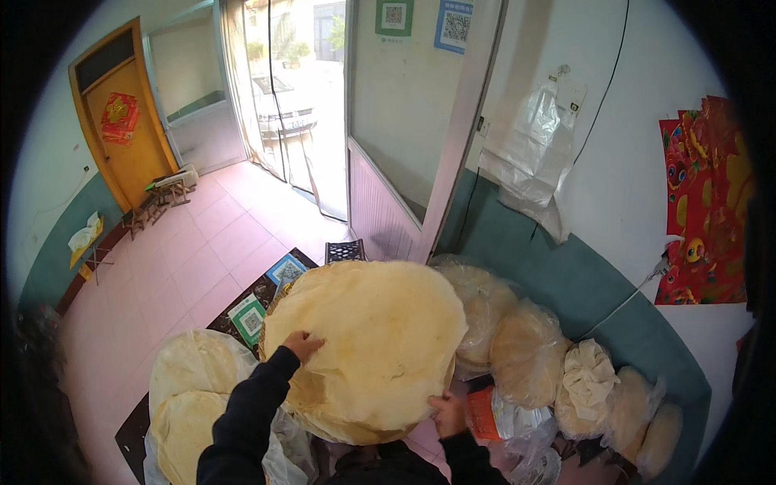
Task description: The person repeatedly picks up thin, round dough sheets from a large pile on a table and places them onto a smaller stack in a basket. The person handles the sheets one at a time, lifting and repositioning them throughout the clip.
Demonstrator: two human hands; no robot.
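Observation:
A tall stack of large, thin round flatbreads (364, 424) stands right in front of me. Its pale, floury top flatbread (376, 327) has an uneven edge and covers most of the others. My left hand (305, 347) grips this top sheet on its left side, just above a slight fold. At the near right rim, my right hand (448, 415) pinches the same sheet's edge between thumb and fingers. Part of a woven basket or tray (263, 339) shows at the stack's left side. Whatever supports the stack underneath is hidden.
Flatbreads in clear plastic bags (203, 370) lie at left on a dark table (215, 318) with printed code cards. More bagged flatbreads (527, 351) line the right wall beside a cloth (591, 379). Plastic bags (533, 145) hang above. A doorway (297, 121) opens ahead.

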